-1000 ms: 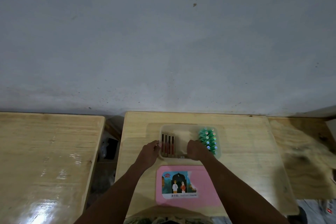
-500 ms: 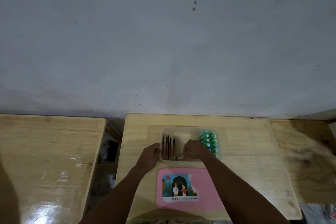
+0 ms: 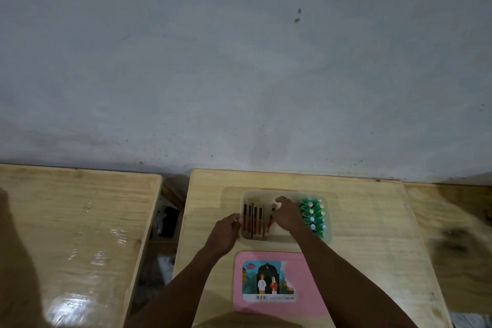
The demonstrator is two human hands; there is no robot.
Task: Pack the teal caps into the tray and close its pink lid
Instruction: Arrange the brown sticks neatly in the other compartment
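Observation:
A clear plastic tray [image 3: 286, 192] sits on the middle wooden table. Several teal caps [image 3: 313, 215] stand in rows in its right part. Several dark and red sticks [image 3: 252, 219] lie side by side in its left part. My left hand [image 3: 225, 231] rests against the tray's left wall. My right hand [image 3: 287, 214] is inside the tray, its fingers closed on one red and dark stick [image 3: 271, 219] that stands tilted. The pink lid [image 3: 306, 277] with a picture label lies flat on the table just in front of the tray.
The wooden table [image 3: 372, 234] ends at a grey wall behind. A second wooden table [image 3: 74, 221] stands to the left across a narrow gap with dark items [image 3: 167, 221] in it. Another wooden surface [image 3: 452, 226] adjoins on the right.
My right hand has moved from the tray's near wall further into the tray and lifted one stick to a tilt. My left hand has stayed at the tray's left wall.

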